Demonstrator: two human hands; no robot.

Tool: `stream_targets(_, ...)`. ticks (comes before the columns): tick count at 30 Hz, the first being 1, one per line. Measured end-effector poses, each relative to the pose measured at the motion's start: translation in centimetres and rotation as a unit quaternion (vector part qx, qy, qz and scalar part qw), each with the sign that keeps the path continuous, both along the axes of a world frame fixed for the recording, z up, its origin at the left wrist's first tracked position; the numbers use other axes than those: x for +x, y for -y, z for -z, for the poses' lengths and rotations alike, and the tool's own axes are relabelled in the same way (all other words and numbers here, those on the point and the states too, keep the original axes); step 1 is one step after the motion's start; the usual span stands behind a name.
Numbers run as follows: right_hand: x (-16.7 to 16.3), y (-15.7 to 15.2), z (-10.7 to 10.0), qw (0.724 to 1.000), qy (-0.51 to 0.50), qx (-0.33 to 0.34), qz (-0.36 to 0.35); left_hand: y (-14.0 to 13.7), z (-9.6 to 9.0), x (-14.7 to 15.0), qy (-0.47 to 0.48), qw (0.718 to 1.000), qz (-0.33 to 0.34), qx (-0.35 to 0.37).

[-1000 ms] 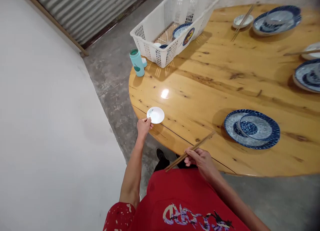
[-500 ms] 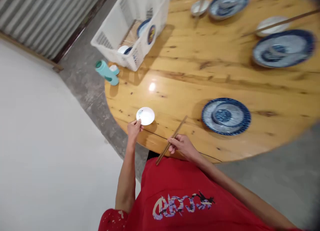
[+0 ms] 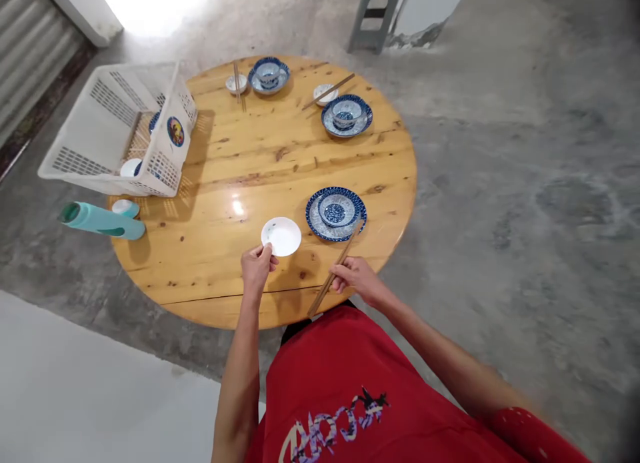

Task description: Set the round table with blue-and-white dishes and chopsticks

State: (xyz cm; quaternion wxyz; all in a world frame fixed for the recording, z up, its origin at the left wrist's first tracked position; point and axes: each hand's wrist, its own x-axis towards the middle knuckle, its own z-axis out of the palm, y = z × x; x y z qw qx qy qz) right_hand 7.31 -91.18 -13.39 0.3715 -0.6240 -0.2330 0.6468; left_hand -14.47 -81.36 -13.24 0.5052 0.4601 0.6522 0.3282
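Between thumb and fingers, my left hand (image 3: 257, 266) grips the near rim of a small white dish (image 3: 281, 237), held above the table by its shadow. My right hand (image 3: 356, 278) is closed around a pair of brown chopsticks (image 3: 334, 272), slanting from near my waist up toward a place setting. Their far tips overlap the edge of a blue-patterned plate (image 3: 315, 219) in view; I cannot tell whether they touch it. A blue-and-white bowl (image 3: 336, 211) sits on that plate.
The round wooden table (image 3: 280, 159) bears two more settings at the back, with a bowl (image 3: 346, 113) and a bowl (image 3: 268, 75) on plates. A white plastic basket (image 3: 170, 173) and a turquoise bottle (image 3: 107, 221) stand at the left. A grey stool (image 3: 373, 16) is beyond.
My view has swung right and pulled back, showing the whole table. Both hands keep hold of the dish and chopsticks, and both now appear closer to the near plate.
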Motion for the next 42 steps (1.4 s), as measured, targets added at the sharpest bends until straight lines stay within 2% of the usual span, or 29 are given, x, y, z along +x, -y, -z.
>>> stream_targets(4, 6.3, -1.1, -1.0, 0.997, 0.04, 0.036, 0.06, -2.6, -2.7, 5.7, -0.019, 0.998, 0.046, 0.037)
stream_targets(7, 11.5, -2.6, -0.5, 0.993, 0.054, 0.053, 0.087, -4.1, -3.7, 11.4, -0.034, 0.996, 0.065, 0.058)
stream_targets(10, 17.6, -4.8, 1.0, 0.994, 0.063, 0.042, 0.082, -4.6, -3.0, 17.8, -0.023, 0.996, 0.068, 0.045)
stream_targets(14, 26.9, -8.5, 2.8, 0.996, 0.078, 0.015, 0.042, -4.0, -0.7, 26.7, 0.005, 1.0, 0.026, -0.004)
stream_targets(17, 32.8, -11.4, 3.1, 0.993, 0.113, 0.016, -0.022, -3.3, 0.5, 32.3, 0.013, 0.998, -0.041, -0.044)
stream_targets(19, 35.2, -13.3, 2.9, 0.987, 0.133, 0.016, -0.087, -3.0, 1.0, 35.1, 0.015, 0.994, -0.086, -0.07)
stream_targets(23, 36.0, -17.4, 2.6, 0.962, 0.146, 0.03, -0.23, -3.2, 2.1, 38.4, 0.015, 0.983, -0.159, -0.089)
stream_targets(28, 34.1, -21.6, 2.7, 0.927, 0.171, 0.037, -0.332, -4.0, 4.2, 39.8, 0.024, 0.967, -0.228, -0.106)
stream_targets(32, 33.3, -23.5, 3.5, 0.903, 0.192, 0.034, -0.382, -4.4, 5.7, 40.3, 0.033, 0.958, -0.263, -0.111)
stream_targets(36, 32.4, -25.0, 4.9, 0.881, 0.227, 0.05, -0.411, -4.9, 6.9, 40.3, 0.086, 0.945, -0.288, -0.13)
stream_targets(42, 30.3, -26.7, 5.4, 0.834, 0.269, 0.046, -0.48, -5.1, 7.5, 40.2, 0.126, 0.924, -0.336, -0.134)
